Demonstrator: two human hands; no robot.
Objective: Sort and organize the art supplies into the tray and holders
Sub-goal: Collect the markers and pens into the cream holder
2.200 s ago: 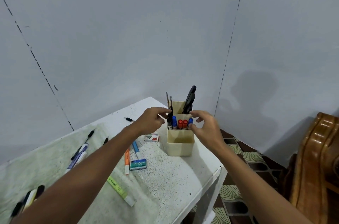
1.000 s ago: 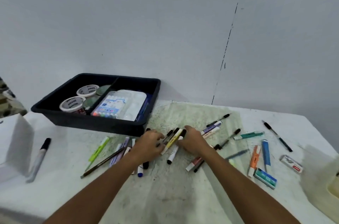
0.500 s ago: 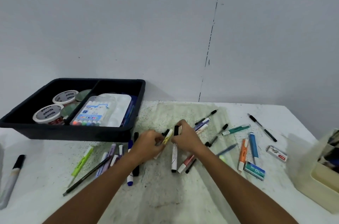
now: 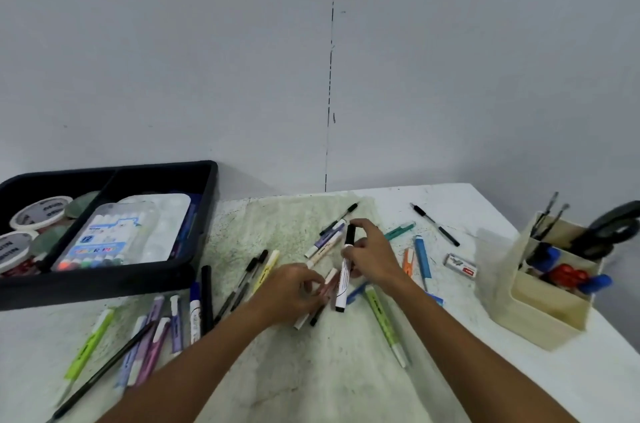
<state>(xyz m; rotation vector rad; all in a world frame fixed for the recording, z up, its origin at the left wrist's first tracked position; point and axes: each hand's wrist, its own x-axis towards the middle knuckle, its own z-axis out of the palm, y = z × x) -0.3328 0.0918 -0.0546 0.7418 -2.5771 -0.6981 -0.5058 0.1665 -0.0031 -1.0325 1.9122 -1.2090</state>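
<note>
The right hand (image 4: pixel 372 258) grips a white marker with a black cap (image 4: pixel 344 272), fingers and thumb curled round its upper barrel, so the marker stands tilted with the cap pointing away and its lower end near the pale green speckled cloth (image 4: pixel 311 353) that covers the middle of the white bench (image 4: pixel 485 201). Just left of that marker, the left hand (image 4: pixel 294 293) has its fingers curled down onto a small cluster of pens lying on the cloth, pinching a pinkish-red marker with a white end (image 4: pixel 327 287); how many of the pens it actually has hold of I cannot tell.

Well to the left of the white marker stands a black plastic tray with a centre divider (image 4: pixel 204 215); it holds white-lidded round tubs (image 4: pixel 40 216) in its left part and a clear pack of coloured pens (image 4: pixel 104 242) in its right part. Well to the right of the marker, at the bench edge, is a cream plastic stepped holder (image 4: pixel 540 312) with blue and red markers, thin brushes and black-handled scissors (image 4: pixel 609 228) standing in its compartments.

Loose supplies lie scattered round the marker: a lime-green highlighter (image 4: pixel 384 325) just to its lower right, an orange highlighter (image 4: pixel 408 260) and a blue pen (image 4: pixel 422 258) to its right behind the hand, a black ballpoint (image 4: pixel 434 224) farther right, and a small white and red staple box (image 4: pixel 462 267) beyond them. To the lower left lie purple pens (image 4: pixel 152 346), a black marker (image 4: pixel 207 301) and a yellow-green highlighter (image 4: pixel 90 344).
</note>
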